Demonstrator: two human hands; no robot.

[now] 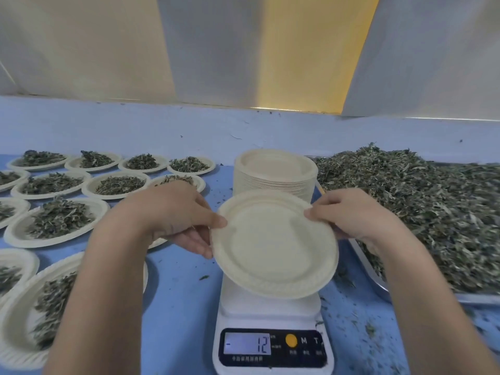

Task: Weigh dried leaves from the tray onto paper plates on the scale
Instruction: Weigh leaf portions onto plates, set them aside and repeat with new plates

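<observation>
Scale [273,345] reads -12, with an empty plate [273,247] held tilted over it.
Left hand [184,215] and right hand [351,215] each pinch the plate's rim at opposite sides; the tray [377,280] of leaves [419,198] lies right, the plate stack [276,171] behind.

Pretty tight spot. The left side of the table [184,293] is packed with filled plates [54,220] sitting close together, so a hand only gets past there by going over the top. The right side is taken up by the tray [373,269], heaped with dried leaves [419,212]. Right behind the scale [270,315] stands a stack of plates [274,171], just beside the tray's corner. The left hand [176,212] and right hand [351,215] hold an empty paper plate [273,247] by opposite rims over the scale's platform, covering it from above. Open bits: a bare blue strip left of the scale, a narrower crumb-littered one between scale and tray, and the band along the wall [216,50] at the back.
</observation>
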